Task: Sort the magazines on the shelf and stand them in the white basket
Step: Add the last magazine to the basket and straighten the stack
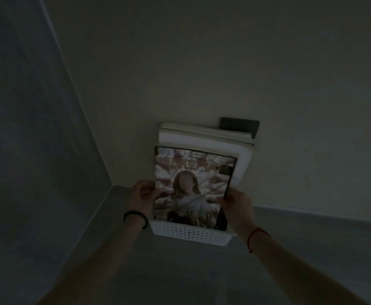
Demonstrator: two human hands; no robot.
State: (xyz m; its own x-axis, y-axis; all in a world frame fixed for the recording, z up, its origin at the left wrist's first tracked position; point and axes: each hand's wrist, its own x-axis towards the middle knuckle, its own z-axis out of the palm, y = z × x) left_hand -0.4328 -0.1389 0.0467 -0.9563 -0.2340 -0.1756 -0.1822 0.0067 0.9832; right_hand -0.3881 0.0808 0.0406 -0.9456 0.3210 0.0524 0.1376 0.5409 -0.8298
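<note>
A white perforated basket (191, 235) sits on the shelf against the back wall. Several magazines stand in it. The front magazine (191, 188) shows a figure in white on a pink and white cover. My left hand (142, 194) grips its left edge and my right hand (237, 201) grips its right edge; its bottom is down inside the basket. Behind it stand white magazines (206, 137) and a dark one (239, 125) leaning on the wall.
The scene is dim. A side wall (37, 150) closes the shelf on the left, meeting the back wall (224, 62) at a corner. The grey shelf surface (301, 249) stretches to the right and towards me. A dark band is on my left wrist, a red string on my right.
</note>
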